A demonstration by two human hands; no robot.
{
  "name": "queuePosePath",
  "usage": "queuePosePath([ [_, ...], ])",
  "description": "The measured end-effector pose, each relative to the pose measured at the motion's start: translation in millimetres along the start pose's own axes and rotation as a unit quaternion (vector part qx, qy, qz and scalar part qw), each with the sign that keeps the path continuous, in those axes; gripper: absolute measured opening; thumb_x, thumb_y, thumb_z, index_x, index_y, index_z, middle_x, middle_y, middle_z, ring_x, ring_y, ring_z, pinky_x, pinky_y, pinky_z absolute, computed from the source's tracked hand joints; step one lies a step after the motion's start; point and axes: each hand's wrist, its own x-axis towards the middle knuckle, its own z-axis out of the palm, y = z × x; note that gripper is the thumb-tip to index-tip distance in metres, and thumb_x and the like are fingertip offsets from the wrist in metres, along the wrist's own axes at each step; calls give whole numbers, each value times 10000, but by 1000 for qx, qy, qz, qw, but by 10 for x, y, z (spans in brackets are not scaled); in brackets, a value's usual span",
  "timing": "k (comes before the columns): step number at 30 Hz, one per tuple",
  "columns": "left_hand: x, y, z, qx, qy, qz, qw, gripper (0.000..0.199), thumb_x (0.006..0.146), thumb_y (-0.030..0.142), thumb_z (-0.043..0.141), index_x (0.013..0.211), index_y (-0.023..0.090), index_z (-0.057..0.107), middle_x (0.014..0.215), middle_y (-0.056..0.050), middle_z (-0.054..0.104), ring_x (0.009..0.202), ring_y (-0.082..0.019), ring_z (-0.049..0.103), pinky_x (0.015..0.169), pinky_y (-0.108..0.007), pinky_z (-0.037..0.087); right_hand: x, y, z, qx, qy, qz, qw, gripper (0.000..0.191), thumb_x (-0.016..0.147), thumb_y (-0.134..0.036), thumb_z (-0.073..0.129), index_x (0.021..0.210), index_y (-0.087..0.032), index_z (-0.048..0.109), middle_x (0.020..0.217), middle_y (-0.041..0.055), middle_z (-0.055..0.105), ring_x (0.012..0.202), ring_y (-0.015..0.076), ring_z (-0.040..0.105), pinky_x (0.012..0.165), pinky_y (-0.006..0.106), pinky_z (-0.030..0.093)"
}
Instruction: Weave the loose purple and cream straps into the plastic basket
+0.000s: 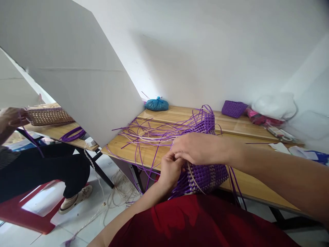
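Note:
A half-woven purple and beige basket (208,176) rests against my lap and the table's front edge. Its far wall rises behind my hands, and loose purple strands (154,132) fan out to the left across the table. My left hand (171,169) and my right hand (194,149) meet at the basket's left side, fingers pinched close together. Both appear to grip weaving strands there, though the fingertips are largely hidden by the right hand. One pale strand (191,175) hangs below my right hand in front of the weave.
On the wooden table (257,175) lie a blue bag (156,104), a small purple woven piece (233,108), a white plastic bag (273,106) and scissors (286,134). Left, behind a grey partition (84,68), another person's hand (15,116) holds a brown basket (48,116). Strands lie on the floor.

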Motion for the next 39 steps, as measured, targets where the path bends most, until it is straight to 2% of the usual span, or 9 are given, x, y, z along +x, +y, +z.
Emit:
queuePosePath([
  [4, -29, 9, 16, -34, 10, -9, 999, 238, 686, 270, 796, 796, 154, 619, 732, 19, 586, 591, -71, 514, 516, -182, 465, 149, 288, 54, 38, 92, 62, 993, 179, 867, -143, 525, 829, -152, 700, 845, 54, 648, 803, 149, 565, 723, 263, 375],
  [7, -29, -14, 2, -63, 35, -41, 997, 289, 673, 262, 813, 809, 146, 586, 723, 22, 585, 590, -60, 534, 554, -178, 478, 84, 406, 131, 24, 80, 72, 994, 202, 864, -114, 513, 810, -161, 702, 828, 44, 634, 803, 146, 563, 725, 260, 367],
  [11, -20, -31, -9, -96, 59, -40, 993, 440, 644, 241, 837, 985, 189, 563, 744, 28, 621, 606, -78, 567, 575, -206, 514, -102, 323, 170, -35, 50, 108, 992, 197, 887, -142, 502, 785, -166, 669, 828, 48, 617, 761, 153, 556, 666, 268, 345],
  [14, -12, -27, -3, -102, 69, -44, 991, 435, 618, 252, 853, 946, 178, 576, 739, 25, 622, 625, -88, 580, 572, -212, 526, -231, 179, 174, -49, 56, 154, 985, 176, 899, -139, 473, 835, -163, 635, 839, 59, 628, 741, 162, 558, 658, 278, 343],
  [18, 0, -18, -6, -88, 54, -61, 993, 398, 611, 285, 858, 890, 153, 608, 769, 2, 631, 617, -81, 565, 509, -179, 489, -330, 27, 250, -6, 82, 198, 977, 188, 896, -85, 417, 837, -150, 582, 858, 78, 638, 767, 165, 554, 692, 284, 346],
  [21, -2, -7, -13, -80, 32, -57, 995, 380, 627, 308, 851, 875, 167, 599, 821, -2, 639, 651, -88, 580, 503, -171, 485, -342, -7, 376, 31, 131, 217, 967, 181, 914, -136, 426, 781, -160, 546, 833, 61, 626, 752, 152, 526, 680, 276, 321],
  [27, -9, 25, -7, -84, 23, -73, 994, 373, 630, 357, 849, 820, 186, 577, 841, 22, 612, 665, -86, 581, 565, -206, 536, -334, 47, 582, 152, 187, 260, 935, 311, 910, -216, 415, 601, -180, 431, 590, -20, 495, 558, 104, 376, 560, 274, 210],
  [34, 49, 20, -22, -83, 68, -150, 983, 338, 588, 301, 852, 747, 165, 588, 693, 43, 512, 561, -57, 477, 503, -175, 513, -394, 113, 720, 268, 185, 210, 922, 307, 860, -224, 430, 567, -180, 349, 545, -51, 373, 545, 91, 332, 541, 261, 199],
  [39, 61, 32, -22, -77, 54, -164, 982, 336, 577, 288, 854, 758, 169, 598, 673, 46, 484, 553, -58, 455, 489, -165, 491, -487, 221, 809, 348, 172, 169, 906, 307, 879, -263, 431, 592, -183, 357, 590, -53, 341, 574, 90, 320, 547, 247, 229],
])
